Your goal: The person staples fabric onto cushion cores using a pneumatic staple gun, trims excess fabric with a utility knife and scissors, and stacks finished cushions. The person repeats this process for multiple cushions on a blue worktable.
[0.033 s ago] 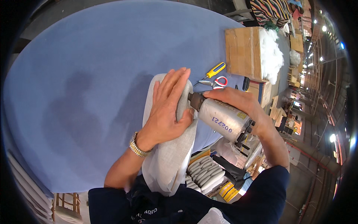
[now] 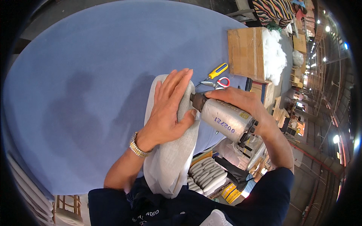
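Against my body and the table rests a long padded piece covered in light grey fabric (image 2: 167, 160). My left hand (image 2: 166, 107) lies on it, fingers stretched out and the thumb at its right edge. In my right hand (image 2: 241, 101) is a silver air staple gun (image 2: 226, 122), gripped around its body. Its dark nose meets the edge of the fabric beside my left thumb. The gun hides much of my right fingers. Just beyond the nose lie scissors (image 2: 223, 82) with red-and-white handles and a yellow-and-blue screwdriver (image 2: 218, 70).
A blue-covered table (image 2: 75, 56) spreads ahead and left. On its far right stands a cardboard box (image 2: 245, 52) with white stuffing (image 2: 274, 52) bulging out. Grey padded pieces (image 2: 207, 171) are stacked low on the right. A wooden chair frame (image 2: 68, 203) shows at lower left.
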Tool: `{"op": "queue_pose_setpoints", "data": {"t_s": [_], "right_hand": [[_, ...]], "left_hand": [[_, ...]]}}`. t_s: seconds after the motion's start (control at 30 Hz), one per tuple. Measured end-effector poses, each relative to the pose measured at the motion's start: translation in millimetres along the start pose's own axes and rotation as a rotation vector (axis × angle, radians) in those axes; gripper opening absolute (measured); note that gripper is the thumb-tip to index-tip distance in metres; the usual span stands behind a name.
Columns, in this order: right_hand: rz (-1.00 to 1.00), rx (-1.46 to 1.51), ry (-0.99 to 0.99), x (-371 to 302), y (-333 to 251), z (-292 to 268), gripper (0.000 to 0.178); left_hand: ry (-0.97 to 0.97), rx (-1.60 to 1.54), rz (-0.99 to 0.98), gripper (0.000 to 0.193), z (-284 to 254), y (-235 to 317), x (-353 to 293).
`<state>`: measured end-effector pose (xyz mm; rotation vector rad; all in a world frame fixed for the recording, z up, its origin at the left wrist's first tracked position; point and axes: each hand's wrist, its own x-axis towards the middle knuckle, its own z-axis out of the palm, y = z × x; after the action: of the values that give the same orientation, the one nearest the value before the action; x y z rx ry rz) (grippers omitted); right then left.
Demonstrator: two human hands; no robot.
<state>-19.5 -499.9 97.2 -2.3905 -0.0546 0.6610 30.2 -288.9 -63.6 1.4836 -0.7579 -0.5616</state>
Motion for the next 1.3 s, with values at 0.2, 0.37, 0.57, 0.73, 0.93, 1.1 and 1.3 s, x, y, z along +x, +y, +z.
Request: {"op": "queue_pose_setpoints", "data": {"t_s": [0.2,0.37,0.57,0.73,0.93,1.1,1.3], "right_hand": [[-0.011,0.010,0.015,8,11,5,0.073],[0.036,0.069,0.050,6,-2,14,0.071],[0.120,0.067,-0.039,21,-19,-10,0.061],[0.147,-0.008,-0.072,23,-18,-11,0.061],[0.073,0.030,0.039,3,2,19,0.075],[0.095,0.032,-0.053,17,-12,-1,0.080],[0.065,-0.042,0.021,14,-3,12,0.079]], "left_hand": [[-0.149,-0.128,0.057,0.043,-28,-31,35],[-0.273,-0.197,0.015,0.052,-27,-41,69],[-0.184,-0.140,-0.074,0.060,-14,-45,77],[-0.293,-0.091,-0.185,0.059,-18,-44,81],[-0.252,-0.109,-0.150,0.057,-15,-46,82],[-0.202,-0.093,-0.132,0.057,-15,-45,82],[-0.174,-0.148,-0.110,0.057,-13,-46,80]]}}
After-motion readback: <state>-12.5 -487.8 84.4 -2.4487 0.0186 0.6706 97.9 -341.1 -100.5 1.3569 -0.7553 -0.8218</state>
